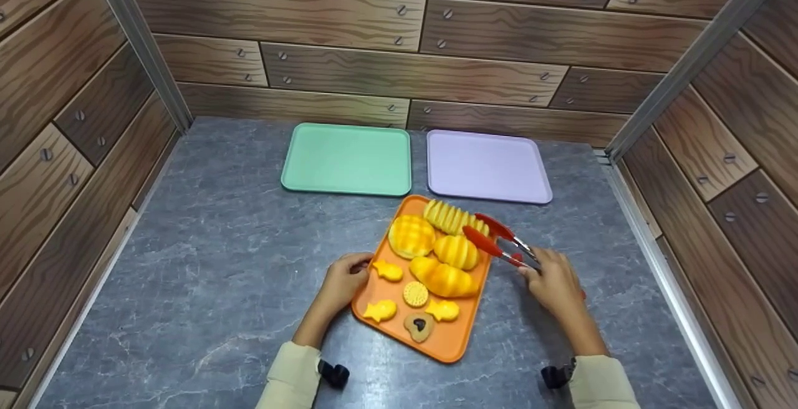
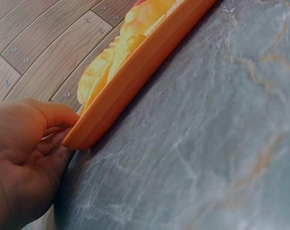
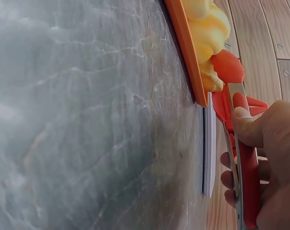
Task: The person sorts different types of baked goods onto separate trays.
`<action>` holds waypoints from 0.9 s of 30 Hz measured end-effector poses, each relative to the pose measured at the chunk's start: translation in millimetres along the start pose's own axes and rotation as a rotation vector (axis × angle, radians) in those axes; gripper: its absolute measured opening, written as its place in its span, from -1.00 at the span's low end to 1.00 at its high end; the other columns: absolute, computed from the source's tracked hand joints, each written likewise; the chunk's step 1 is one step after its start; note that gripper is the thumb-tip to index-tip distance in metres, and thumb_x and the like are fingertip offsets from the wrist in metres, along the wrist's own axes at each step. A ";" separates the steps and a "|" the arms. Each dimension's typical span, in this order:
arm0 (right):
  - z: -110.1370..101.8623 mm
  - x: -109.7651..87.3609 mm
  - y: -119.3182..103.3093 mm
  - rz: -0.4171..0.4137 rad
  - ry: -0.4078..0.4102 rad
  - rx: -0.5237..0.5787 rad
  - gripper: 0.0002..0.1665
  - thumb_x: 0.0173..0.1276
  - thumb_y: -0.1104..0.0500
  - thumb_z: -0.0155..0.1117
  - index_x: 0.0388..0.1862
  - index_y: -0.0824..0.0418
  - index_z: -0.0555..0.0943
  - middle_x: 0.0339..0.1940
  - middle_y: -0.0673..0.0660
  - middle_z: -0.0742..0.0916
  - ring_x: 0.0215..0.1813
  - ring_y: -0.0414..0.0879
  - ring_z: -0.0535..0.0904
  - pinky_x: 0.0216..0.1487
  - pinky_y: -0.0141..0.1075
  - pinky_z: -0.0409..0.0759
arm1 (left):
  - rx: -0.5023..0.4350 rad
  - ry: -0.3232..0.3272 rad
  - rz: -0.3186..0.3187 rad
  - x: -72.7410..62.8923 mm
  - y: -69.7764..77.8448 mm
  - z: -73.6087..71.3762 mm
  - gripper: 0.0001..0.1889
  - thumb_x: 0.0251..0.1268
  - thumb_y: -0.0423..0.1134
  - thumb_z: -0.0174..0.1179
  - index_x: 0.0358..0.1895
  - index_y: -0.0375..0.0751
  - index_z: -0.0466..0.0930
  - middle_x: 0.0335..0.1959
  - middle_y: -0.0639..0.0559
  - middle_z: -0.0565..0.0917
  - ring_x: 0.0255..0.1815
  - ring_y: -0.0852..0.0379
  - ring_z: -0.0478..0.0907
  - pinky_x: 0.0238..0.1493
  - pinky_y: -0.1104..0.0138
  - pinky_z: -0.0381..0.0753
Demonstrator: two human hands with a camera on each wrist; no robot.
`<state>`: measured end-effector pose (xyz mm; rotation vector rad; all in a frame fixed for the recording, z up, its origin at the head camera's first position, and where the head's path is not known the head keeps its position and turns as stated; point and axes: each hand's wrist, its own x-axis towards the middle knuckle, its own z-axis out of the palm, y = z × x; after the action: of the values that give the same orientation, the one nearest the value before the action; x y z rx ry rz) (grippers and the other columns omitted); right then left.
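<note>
My left hand (image 1: 345, 281) pinches the left rim of an orange tray (image 1: 450, 345); the left wrist view shows thumb and fingers at its edge. My right hand (image 1: 553, 281) grips red-tipped tongs (image 1: 508, 250), whose tips are near the ridged long bread (image 1: 452, 217) at the tray's far right corner. Whether the tips touch it, I cannot tell. A round checked bun (image 1: 411, 236), a smaller ridged bun (image 1: 456, 252) and a croissant (image 1: 442, 277) lie on the tray. Nearer are fish-shaped crackers (image 1: 380, 310), a round biscuit (image 1: 415, 294) and a heart-centred cookie (image 1: 419, 327).
Behind the orange tray, a green tray (image 1: 348, 159) lies on the left and a lilac tray (image 1: 487, 166) on the right, both bare. Wood-patterned walls (image 1: 349, 69) enclose the grey marbled table (image 1: 212, 259) at the back and both sides.
</note>
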<state>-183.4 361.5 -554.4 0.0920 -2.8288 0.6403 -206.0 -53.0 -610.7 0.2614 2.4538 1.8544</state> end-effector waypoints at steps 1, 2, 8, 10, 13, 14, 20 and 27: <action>0.5 -0.5 0.1 0.001 0.005 0.003 -0.45 0.26 0.22 0.43 0.20 0.42 0.58 0.05 0.41 0.69 0.05 0.38 0.54 0.11 0.22 0.44 | 0.000 0.001 0.003 0.1 0.1 0.1 -0.66 0.32 -0.46 0.15 0.13 -0.35 0.67 -0.01 -0.20 0.68 -0.03 0.01 0.62 0.00 0.32 0.61; 1.1 -1.0 0.4 0.001 0.011 0.005 -0.45 0.25 0.22 0.44 0.19 0.42 0.58 0.05 0.41 0.69 0.05 0.37 0.54 0.11 0.22 0.44 | 0.001 0.002 0.003 0.2 0.0 0.1 -0.66 0.31 -0.46 0.14 0.13 -0.35 0.67 -0.01 -0.20 0.68 -0.03 0.01 0.62 0.00 0.32 0.61; 4.4 -4.3 1.3 0.001 0.048 0.024 -0.45 0.23 0.20 0.46 0.17 0.41 0.61 0.04 0.41 0.70 0.07 0.35 0.55 0.13 0.20 0.44 | 0.005 0.001 0.001 0.8 -1.0 -0.2 -0.64 0.30 -0.47 0.13 0.14 -0.35 0.66 0.01 -0.21 0.69 -0.03 0.00 0.62 0.02 0.26 0.61; 5.0 -5.2 1.5 0.001 0.062 0.029 -0.45 0.22 0.20 0.47 0.16 0.41 0.61 0.03 0.41 0.70 0.06 0.34 0.56 0.11 0.19 0.45 | 0.005 0.000 0.004 0.4 -1.1 -0.2 -0.64 0.29 -0.46 0.13 0.14 -0.35 0.67 0.02 -0.22 0.69 -0.02 -0.01 0.62 0.03 0.25 0.62; 5.3 -6.0 1.9 0.001 0.081 0.039 -0.46 0.21 0.21 0.48 0.15 0.42 0.62 0.01 0.41 0.71 0.05 0.33 0.56 0.10 0.19 0.45 | 0.002 0.001 0.007 -0.4 -1.1 -0.2 -0.63 0.28 -0.47 0.14 0.15 -0.34 0.67 0.03 -0.22 0.68 -0.02 -0.01 0.62 0.03 0.25 0.61; 5.6 -6.1 2.0 0.001 0.086 0.040 -0.46 0.21 0.21 0.48 0.14 0.42 0.62 0.01 0.41 0.71 0.05 0.33 0.56 0.10 0.18 0.46 | -0.002 0.001 0.005 -0.7 -1.2 -0.2 -0.63 0.28 -0.47 0.14 0.15 -0.34 0.67 0.04 -0.22 0.68 -0.02 -0.01 0.62 0.03 0.26 0.61; 5.7 -6.9 2.2 -0.012 0.127 0.049 -0.50 0.19 0.24 0.49 0.11 0.40 0.64 -0.02 0.40 0.72 0.02 0.34 0.57 0.06 0.19 0.46 | -0.021 0.008 0.026 -0.4 -2.2 0.3 -0.64 0.28 -0.49 0.14 0.13 -0.38 0.67 0.01 -0.25 0.69 -0.03 -0.06 0.63 0.00 0.30 0.61; 2.5 -8.2 3.7 0.000 0.173 0.072 -0.52 0.20 0.27 0.47 0.10 0.39 0.64 -0.09 0.37 0.72 -0.04 0.33 0.56 0.00 0.18 0.45 | -0.016 -0.002 -0.007 -1.0 -0.9 0.0 -0.64 0.28 -0.46 0.14 0.14 -0.35 0.67 0.01 -0.23 0.69 0.00 -0.04 0.63 0.05 0.21 0.61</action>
<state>-176.4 363.9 -560.1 0.0464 -2.6408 0.7135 -205.1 -53.5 -611.6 0.2536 2.4347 1.8690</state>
